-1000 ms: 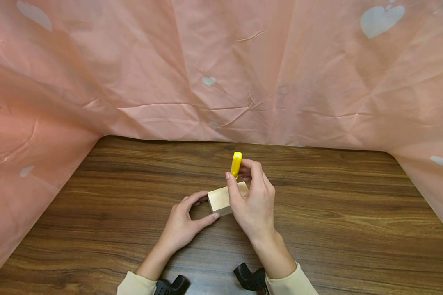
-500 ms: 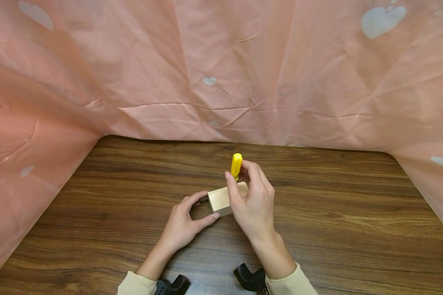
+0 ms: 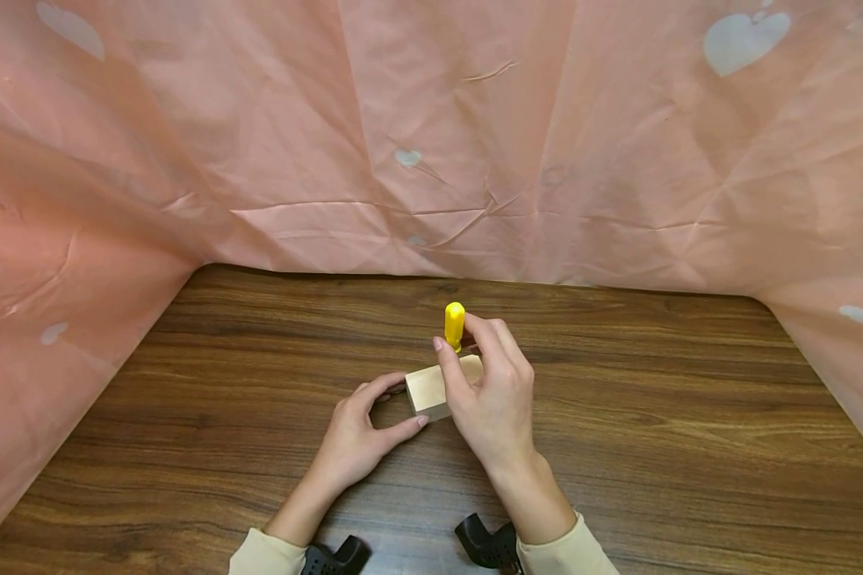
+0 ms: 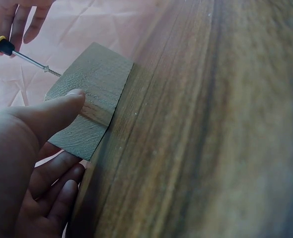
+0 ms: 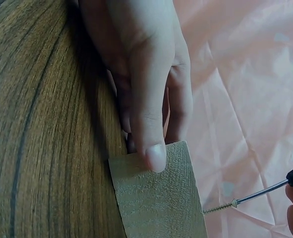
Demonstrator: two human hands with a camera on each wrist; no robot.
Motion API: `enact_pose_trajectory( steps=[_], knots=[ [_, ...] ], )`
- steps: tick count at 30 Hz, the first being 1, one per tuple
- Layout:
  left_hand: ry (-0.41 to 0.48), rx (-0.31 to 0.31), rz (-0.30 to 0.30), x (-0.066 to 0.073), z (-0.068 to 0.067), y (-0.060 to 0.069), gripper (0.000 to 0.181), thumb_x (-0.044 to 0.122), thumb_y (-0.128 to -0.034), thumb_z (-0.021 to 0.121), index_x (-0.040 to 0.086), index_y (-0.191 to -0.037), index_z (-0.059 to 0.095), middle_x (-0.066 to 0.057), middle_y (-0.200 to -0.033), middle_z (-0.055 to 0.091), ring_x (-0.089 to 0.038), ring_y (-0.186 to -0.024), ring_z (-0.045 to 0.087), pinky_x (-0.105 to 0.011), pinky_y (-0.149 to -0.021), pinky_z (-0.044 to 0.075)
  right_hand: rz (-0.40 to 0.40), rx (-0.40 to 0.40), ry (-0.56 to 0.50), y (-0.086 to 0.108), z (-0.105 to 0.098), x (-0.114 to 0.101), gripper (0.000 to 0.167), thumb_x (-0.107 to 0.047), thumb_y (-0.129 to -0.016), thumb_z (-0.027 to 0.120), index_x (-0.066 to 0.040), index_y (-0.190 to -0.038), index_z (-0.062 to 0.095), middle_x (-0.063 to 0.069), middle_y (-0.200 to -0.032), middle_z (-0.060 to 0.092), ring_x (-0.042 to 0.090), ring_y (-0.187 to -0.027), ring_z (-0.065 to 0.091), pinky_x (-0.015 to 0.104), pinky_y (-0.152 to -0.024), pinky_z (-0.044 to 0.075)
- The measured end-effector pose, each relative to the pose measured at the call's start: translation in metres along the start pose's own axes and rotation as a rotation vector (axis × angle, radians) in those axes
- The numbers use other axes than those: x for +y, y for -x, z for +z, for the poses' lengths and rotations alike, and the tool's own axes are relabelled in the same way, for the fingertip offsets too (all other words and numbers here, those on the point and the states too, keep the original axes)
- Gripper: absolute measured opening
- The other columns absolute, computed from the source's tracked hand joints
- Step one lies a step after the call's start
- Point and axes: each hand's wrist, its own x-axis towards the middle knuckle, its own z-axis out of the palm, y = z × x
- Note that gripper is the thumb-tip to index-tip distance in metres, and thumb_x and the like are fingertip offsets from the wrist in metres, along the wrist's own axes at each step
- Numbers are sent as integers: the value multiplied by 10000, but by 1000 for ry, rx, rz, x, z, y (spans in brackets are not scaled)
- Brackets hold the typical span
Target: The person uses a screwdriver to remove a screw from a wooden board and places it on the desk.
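A pale wooden block lies on the table, its right part hidden behind my right hand in the head view. My left hand grips its left end, thumb on the near side and fingers behind. Above the block, my right hand pinches a small screwdriver with a yellow handle between thumb and fingers. In the left wrist view, its metal shaft meets the head of a screw. The screw's point touches the block's top face. The right wrist view shows the screw leaning a little off square to that face.
The brown wood-grain table spreads around both hands. A pink cloth with pale hearts hangs behind it and along both sides. Black devices sit at both wrists, beside the cream sleeves.
The yellow handle has shifted slightly left and stands more upright. My right thumb and fingers have moved a little left with it. My left hand and the block have stayed in place.
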Motion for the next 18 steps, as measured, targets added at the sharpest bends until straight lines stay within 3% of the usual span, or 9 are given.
enact_pose_trajectory(
  steps=[14, 18],
  knots=[
    [5, -3, -12, 0, 0, 0, 549, 307, -847, 939, 234, -1350, 731, -3, -1327, 763, -235, -1244, 701, -528, -1118, 525, 12, 1, -27, 0, 1, 0, 346, -66, -925, 825, 9, -1230, 679, 113, -988, 741, 217, -876, 739, 399, -783, 651],
    [6, -3, -11, 0, 0, 0, 544, 305, -848, 939, 235, -1346, 732, -2, -1326, 763, -233, -1245, 700, -525, -1115, 527, 27, -3, -31, -1, 0, -1, 323, -52, -924, 807, 11, -1210, 670, 107, -976, 742, 208, -879, 737, 363, -790, 647]
  ],
)
